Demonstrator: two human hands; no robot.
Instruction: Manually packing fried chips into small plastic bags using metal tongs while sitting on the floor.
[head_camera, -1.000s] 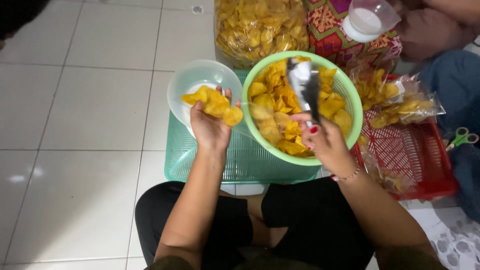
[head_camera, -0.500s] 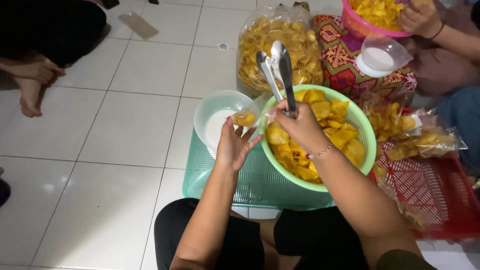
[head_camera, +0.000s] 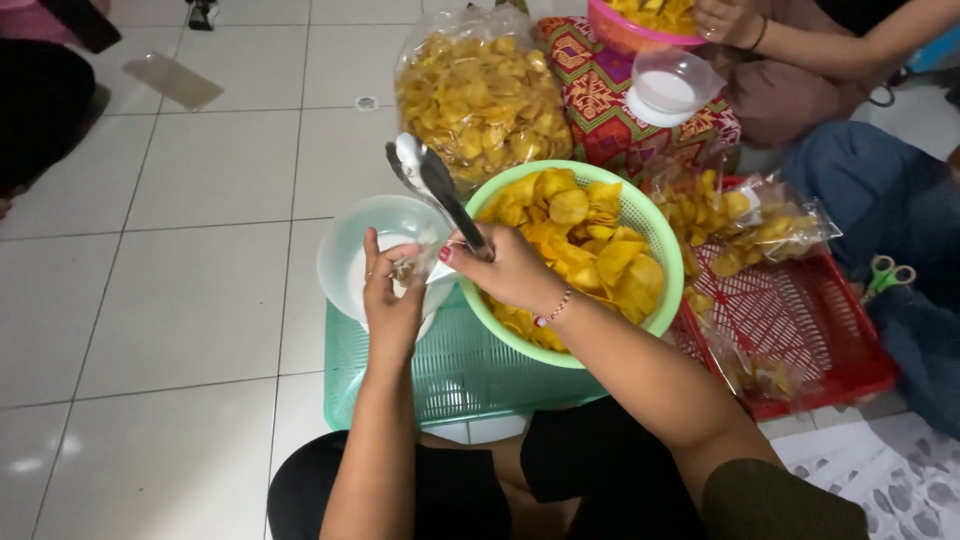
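The left hand (head_camera: 392, 300) pinches the mouth of a small clear bag (head_camera: 418, 268), fingers closed on its thin film; the bag is so transparent that its outline is hard to make out, and whether anything lies in it cannot be told. It hangs over the clear plastic bowl (head_camera: 350, 250), which sits on the far left corner of an upturned teal basket (head_camera: 440, 375). The right hand (head_camera: 510, 270) is closed around the handle end of metal tongs (head_camera: 430, 185), whose tips point up and away over the bowl's far rim; the grip itself is hidden under the fingers.

Just right of the bowl, touching it, a green colander (head_camera: 668, 265) full of yellow chips (head_camera: 580, 245) rests on the basket, and the right forearm covers its near rim. Beyond it a large clear sack of chips (head_camera: 480, 95) stands on the floor, its top cut off by the frame. A red tray (head_camera: 800, 320) lies to the right with small filled chip packets (head_camera: 740, 220) at its far edge; its near right corner is close to scissors (head_camera: 885, 275), half hidden against dark cloth.

At the far right edge another person's hand (head_camera: 725, 20) holds a pink bowl (head_camera: 625, 30), mostly out of frame, beside a second clear bowl (head_camera: 670, 85) on patterned cloth (head_camera: 600, 110). The white tile floor (head_camera: 190, 280) to the left lies open up to the frame edge.
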